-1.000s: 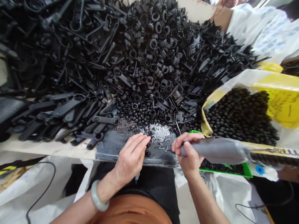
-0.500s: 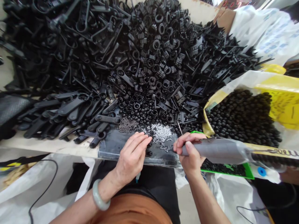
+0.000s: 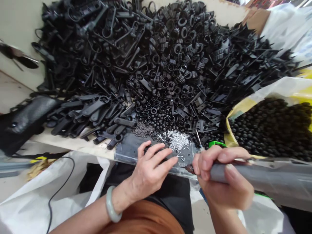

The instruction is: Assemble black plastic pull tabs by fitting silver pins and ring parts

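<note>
My left hand (image 3: 152, 169) rests at the table's near edge on a dark plastic sheet (image 3: 129, 148), fingers spread and curved over a small black part that I cannot make out. Just beyond its fingertips lies a heap of small silver pins (image 3: 177, 140). Beside that heap is a patch of darker pins (image 3: 143, 129). My right hand (image 3: 223, 177) is wrapped round a grey taped power tool (image 3: 263, 177) that runs off to the right, its tip pointing left toward my left hand. A pale bangle (image 3: 110, 205) sits on my left wrist.
A huge pile of black plastic parts (image 3: 158, 65) covers the table: long handles at left, rings in the middle, flat pieces at right. A yellow-white bag of black round beads (image 3: 273, 126) stands at right. A green tray edge (image 3: 215, 143) shows. A black cable (image 3: 58, 191) hangs below.
The view has swung so everything sits further right and lower. Both hands have drawn back toward me, the right hand and its tool now closer and larger. My left fingers have spread wider.
</note>
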The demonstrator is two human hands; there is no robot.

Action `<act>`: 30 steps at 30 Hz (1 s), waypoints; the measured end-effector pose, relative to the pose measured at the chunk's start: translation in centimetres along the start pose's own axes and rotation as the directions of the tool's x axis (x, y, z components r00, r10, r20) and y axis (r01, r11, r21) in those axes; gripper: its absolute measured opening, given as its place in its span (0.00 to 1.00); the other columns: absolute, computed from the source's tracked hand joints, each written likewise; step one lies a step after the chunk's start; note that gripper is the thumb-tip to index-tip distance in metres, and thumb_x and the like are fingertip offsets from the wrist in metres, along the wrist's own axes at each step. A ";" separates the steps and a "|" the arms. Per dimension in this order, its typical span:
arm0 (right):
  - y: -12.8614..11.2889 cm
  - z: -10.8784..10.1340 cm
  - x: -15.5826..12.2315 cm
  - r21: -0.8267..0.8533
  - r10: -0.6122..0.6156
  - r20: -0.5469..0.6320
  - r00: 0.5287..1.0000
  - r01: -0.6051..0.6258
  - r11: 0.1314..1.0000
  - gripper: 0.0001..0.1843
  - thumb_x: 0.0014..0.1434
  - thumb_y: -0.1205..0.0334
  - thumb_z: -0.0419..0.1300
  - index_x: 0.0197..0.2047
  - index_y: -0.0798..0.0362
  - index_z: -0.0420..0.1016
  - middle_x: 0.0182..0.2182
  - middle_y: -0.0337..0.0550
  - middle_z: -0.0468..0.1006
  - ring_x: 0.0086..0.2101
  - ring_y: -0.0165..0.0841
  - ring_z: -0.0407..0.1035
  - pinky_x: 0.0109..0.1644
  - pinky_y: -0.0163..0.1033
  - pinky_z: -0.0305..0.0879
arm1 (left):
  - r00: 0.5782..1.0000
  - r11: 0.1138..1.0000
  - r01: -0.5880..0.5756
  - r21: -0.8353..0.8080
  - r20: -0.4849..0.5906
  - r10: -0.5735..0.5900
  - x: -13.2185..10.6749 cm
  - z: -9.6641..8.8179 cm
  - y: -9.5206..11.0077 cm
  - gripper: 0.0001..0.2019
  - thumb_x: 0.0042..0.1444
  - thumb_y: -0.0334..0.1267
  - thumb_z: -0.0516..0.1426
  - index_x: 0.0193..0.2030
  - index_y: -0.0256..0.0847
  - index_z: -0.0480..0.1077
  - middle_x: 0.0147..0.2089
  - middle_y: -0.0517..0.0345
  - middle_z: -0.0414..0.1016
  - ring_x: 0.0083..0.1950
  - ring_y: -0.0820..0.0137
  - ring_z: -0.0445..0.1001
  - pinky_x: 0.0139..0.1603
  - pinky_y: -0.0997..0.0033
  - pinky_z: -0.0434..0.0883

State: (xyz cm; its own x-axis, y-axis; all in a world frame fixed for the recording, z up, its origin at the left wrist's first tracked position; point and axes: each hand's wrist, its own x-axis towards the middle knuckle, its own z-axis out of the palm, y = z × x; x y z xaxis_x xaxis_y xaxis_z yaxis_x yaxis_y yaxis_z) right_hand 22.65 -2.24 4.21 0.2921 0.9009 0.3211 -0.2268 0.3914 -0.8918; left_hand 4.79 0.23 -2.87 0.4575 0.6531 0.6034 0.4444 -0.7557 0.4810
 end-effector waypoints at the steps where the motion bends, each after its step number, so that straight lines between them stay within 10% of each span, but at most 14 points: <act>1: -0.2 0.5 -0.1 0.012 0.006 0.020 1.000 -0.007 1.000 0.04 0.65 0.59 0.62 0.40 0.49 0.73 0.26 0.35 0.75 0.17 0.26 0.63 0.24 0.36 0.66 | 1.000 1.000 0.000 0.019 -0.001 0.000 -0.1 0.0 0.1 0.12 0.64 0.31 0.62 0.53 0.47 0.77 0.56 0.58 0.83 0.60 0.60 0.74 0.68 0.46 0.57; 21: 0.7 3.6 -0.4 0.042 -0.011 0.051 0.999 0.009 0.999 0.03 0.65 0.61 0.62 0.40 0.49 0.72 0.26 0.34 0.74 0.18 0.27 0.63 0.25 0.37 0.67 | 0.946 0.885 0.325 -0.334 0.103 -0.309 -0.8 -0.2 0.6 0.04 0.67 0.36 0.62 0.40 0.45 0.78 0.39 0.65 0.86 0.51 0.62 0.74 0.53 0.53 0.60; 30: 0.2 3.1 -0.2 0.017 -0.056 0.038 0.998 0.055 0.998 0.03 0.65 0.61 0.62 0.40 0.50 0.72 0.26 0.34 0.75 0.18 0.27 0.63 0.25 0.37 0.66 | 0.935 0.904 0.352 -0.242 0.041 -0.353 -1.4 -0.2 0.9 0.12 0.65 0.41 0.64 0.54 0.46 0.77 0.51 0.60 0.85 0.61 0.57 0.69 0.60 0.51 0.57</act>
State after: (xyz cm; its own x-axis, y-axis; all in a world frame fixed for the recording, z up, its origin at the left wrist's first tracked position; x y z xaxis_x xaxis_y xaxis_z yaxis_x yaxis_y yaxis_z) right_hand 19.66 -1.78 4.98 0.2689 0.8840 0.3824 -0.2265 0.4439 -0.8670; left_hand 4.38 -1.43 -3.17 0.3028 0.8790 0.3682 0.3764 -0.4653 0.8012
